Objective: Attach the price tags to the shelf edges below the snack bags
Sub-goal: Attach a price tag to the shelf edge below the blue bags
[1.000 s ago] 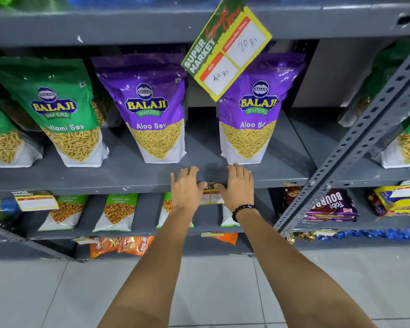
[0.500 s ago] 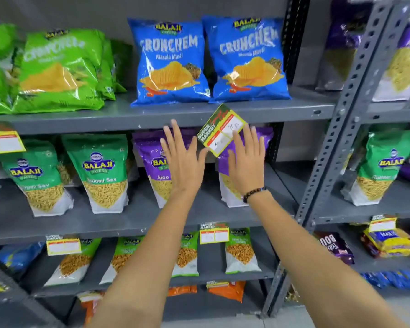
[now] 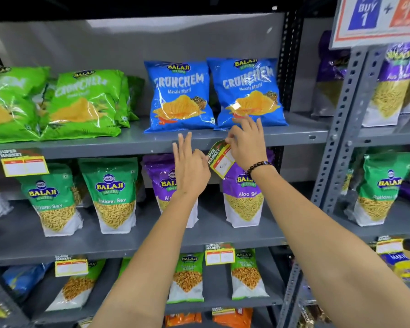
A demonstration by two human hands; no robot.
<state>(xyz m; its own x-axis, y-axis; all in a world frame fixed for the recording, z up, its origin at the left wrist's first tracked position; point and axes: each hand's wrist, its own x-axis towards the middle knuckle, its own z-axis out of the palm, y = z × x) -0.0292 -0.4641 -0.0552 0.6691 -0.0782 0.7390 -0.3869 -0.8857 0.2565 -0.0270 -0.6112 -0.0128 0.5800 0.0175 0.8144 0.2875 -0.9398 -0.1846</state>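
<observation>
A yellow-edged price tag (image 3: 219, 160) hangs tilted from the grey upper shelf edge (image 3: 104, 147), below two blue Crunchem bags (image 3: 245, 93). My right hand (image 3: 246, 144), with a dark bead bracelet on the wrist, pinches the tag's top corner between thumb and forefinger. My left hand (image 3: 191, 165) is just left of the tag with fingers spread, its thumb near the tag's left edge. Purple Aloo Sev bags (image 3: 244, 197) stand on the shelf behind the tag.
Other tags sit straight on shelf edges: upper shelf edge tag (image 3: 24, 165) at left, middle shelf tag (image 3: 220, 254), another tag (image 3: 71, 266) lower left. Green Crunchem bags (image 3: 81, 102) fill the upper left. A perforated steel upright (image 3: 341, 129) separates the neighbouring rack on the right.
My hands rose from the middle shelf edge, leaving a tag there, to the tilted tag on the upper shelf. The right hand now pinches that tag; the view tilted upward.
</observation>
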